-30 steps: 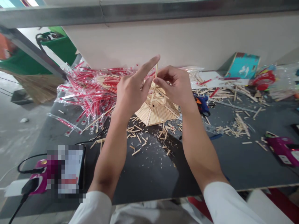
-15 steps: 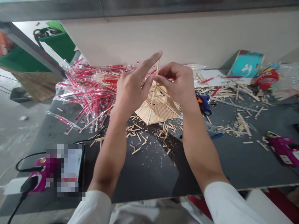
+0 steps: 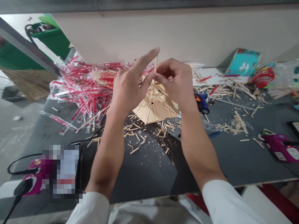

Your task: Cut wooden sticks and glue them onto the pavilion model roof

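Note:
A roof-shaped model of thin wooden sticks (image 3: 161, 113) stands on the dark table, its lower part a sloping skirt of sticks laid side by side and its upper part an open frame. Above it a thin wooden stick (image 3: 156, 64) points up, slightly tilted. My left hand (image 3: 127, 87) has its index fingertip at the stick's top and its thumb lower down against it. On the other side, my right hand (image 3: 178, 81) pinches around the stick's lower part with thumb and fingers. My hands hide part of the frame's top and the exact contact there.
Wrapped sticks in red-and-clear plastic (image 3: 80, 87) are heaped at the left. A blue glue gun (image 3: 203, 102) lies beside my right forearm. Cut stick pieces (image 3: 137, 137) litter the table. A phone (image 3: 78, 174) and purple power strips (image 3: 281, 146) lie near the sides; a teal box (image 3: 245, 63) stands behind.
The whole view has shifted slightly, with things appearing a little further left. Both hands keep nearly the same hold on the upright stick.

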The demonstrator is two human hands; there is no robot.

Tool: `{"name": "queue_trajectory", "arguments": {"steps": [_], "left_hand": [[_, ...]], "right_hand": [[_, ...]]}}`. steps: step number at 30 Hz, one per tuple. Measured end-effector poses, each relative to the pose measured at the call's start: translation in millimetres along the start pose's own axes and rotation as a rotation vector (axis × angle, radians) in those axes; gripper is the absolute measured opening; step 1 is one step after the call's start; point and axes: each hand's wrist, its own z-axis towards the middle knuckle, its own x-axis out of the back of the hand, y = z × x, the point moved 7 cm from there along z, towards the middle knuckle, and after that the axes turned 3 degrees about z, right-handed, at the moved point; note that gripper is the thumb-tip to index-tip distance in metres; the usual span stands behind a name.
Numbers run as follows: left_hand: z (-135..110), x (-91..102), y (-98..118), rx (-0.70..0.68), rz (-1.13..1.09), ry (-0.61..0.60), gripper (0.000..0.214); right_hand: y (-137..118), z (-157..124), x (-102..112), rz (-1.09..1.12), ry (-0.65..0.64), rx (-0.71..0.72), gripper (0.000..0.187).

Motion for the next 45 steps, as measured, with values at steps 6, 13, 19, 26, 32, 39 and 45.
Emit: {"name": "queue_trajectory", "arguments": {"steps": [6, 13, 19, 26, 32, 39, 45], "left_hand": [[1.4, -1.7, -3.7, 0.046, 0.015, -0.032, 0.051], [0.0, -3.0, -6.8, 0.109, 0.058, -0.084, 0.056], [1.2, -3.2, -8.6, 0.011, 0.050, -0.007, 0.052], [1.8, -4.6, -10.7, -0.028, 0.000, 0.049, 0.049], [2.0, -1.1, -7.7, -0.117, -0.019, 0.130, 0.046], [1.6, -0.5, -8.4, -0.026, 0.015, 0.075, 0.045], [1.9, 0.6, -5.5, -0.123, -0.034, 0.145, 0.046]], "right_hand": [[-5.6, -1.6, 2.2, -0.012, 0.006, -0.020, 0.052], [-1.9, 0.1, 3.4, -0.017, -0.031, -0.017, 0.051], [-4.3, 0.4, 4.3, -0.023, -0.014, -0.001, 0.050], [-7.3, -0.9, 4.2, -0.089, 0.001, 0.009, 0.052], [-8.8, -0.9, 4.5, -0.067, 0.003, 0.043, 0.046], [-7.4, -1.1, 3.9, -0.085, 0.006, 0.021, 0.044], [-8.1, -1.1, 3.9, -0.082, -0.005, 0.020, 0.045]]}}
